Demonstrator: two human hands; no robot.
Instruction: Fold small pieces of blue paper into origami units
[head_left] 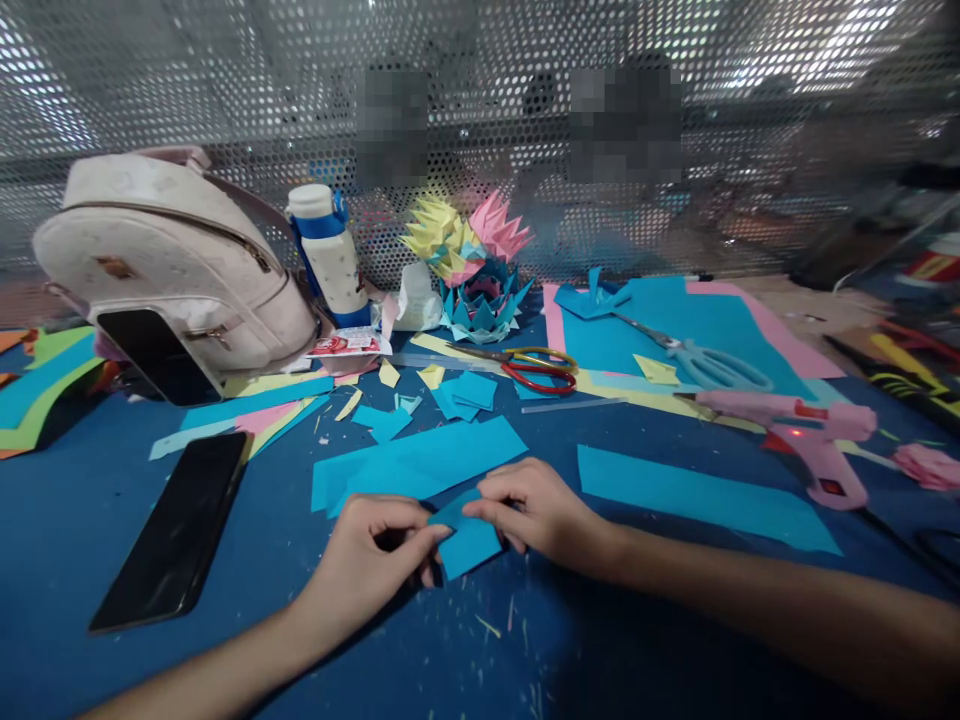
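Note:
Between my two hands is a small piece of blue paper, tilted above the dark blue table. My left hand pinches its left edge, thumb on top. My right hand pinches its upper right edge between thumb and fingers; the fingertips underneath are hidden. Just beyond my hands lie overlapping blue paper strips. A single long blue strip lies to the right of my right hand. Several small blue paper pieces are scattered farther back.
Red-and-yellow-handled scissors, blue-handled scissors and a pink glue gun lie behind and right. Folded paper flowers and a bottle stand at the back. On the left are a black phone and a backpack.

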